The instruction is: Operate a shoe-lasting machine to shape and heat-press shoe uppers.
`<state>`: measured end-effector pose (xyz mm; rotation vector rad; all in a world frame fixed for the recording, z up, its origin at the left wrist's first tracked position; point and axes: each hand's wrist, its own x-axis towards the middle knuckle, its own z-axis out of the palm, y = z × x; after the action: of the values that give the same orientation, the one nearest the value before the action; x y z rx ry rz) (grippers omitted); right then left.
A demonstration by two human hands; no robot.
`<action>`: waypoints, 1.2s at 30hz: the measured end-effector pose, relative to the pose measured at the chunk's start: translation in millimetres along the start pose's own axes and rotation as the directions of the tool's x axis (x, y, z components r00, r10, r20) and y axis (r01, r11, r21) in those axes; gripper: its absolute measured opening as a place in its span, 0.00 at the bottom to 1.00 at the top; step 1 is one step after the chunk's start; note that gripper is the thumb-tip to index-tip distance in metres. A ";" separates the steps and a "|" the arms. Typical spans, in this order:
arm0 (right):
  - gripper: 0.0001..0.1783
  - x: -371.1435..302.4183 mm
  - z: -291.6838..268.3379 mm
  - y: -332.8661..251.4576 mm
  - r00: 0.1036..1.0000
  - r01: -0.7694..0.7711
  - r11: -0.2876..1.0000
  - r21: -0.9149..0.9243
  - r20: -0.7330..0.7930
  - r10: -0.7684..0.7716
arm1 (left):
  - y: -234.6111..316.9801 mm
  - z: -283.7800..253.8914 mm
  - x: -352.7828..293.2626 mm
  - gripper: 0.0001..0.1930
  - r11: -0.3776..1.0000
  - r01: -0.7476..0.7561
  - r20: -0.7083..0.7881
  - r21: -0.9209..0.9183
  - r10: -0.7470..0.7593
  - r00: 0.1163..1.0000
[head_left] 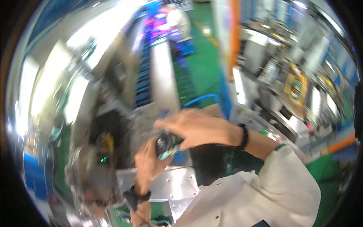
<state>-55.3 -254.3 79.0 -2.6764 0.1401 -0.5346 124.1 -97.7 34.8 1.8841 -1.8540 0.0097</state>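
I saw the left hand [148, 160] clamped on a small dark part [163, 143] between both palms, near a silver metal plate [183, 181]. The right hand [202, 126] arched over it; blur hid whether it gripped.

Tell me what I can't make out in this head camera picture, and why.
All in the head view:
- Dark part: its side behind the left hand is hidden; motion blur smears its details.
- Right hand: blur hides whether its fingertips grip the part.
- White shape by the purple lights: too small and blurred to identify.
- Left forearm: cut off by the lower edge.
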 end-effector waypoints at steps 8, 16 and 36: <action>0.45 -206.7 -7.5 37.7 0.942 -0.165 0.913 0.373 -0.214 0.258 | 156.1 59.2 88.9 0.34 0.895 -0.424 0.481 -0.142 0.436 0.760; 0.34 -463.4 -52.7 47.1 -0.044 -0.438 0.426 0.792 -0.492 0.870 | 357.1 191.5 219.0 0.31 0.723 -0.466 0.114 -0.509 0.594 0.797; 0.30 -615.0 -150.4 28.4 -0.725 -0.583 0.368 0.724 -0.669 0.167 | 559.1 608.6 388.1 0.39 0.947 0.015 0.579 -0.321 0.184 0.794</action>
<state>-681.0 -228.8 -19.0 -0.5857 2.2526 -2.0986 -573.5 -646.2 -180.1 1.6836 -2.1747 -0.9085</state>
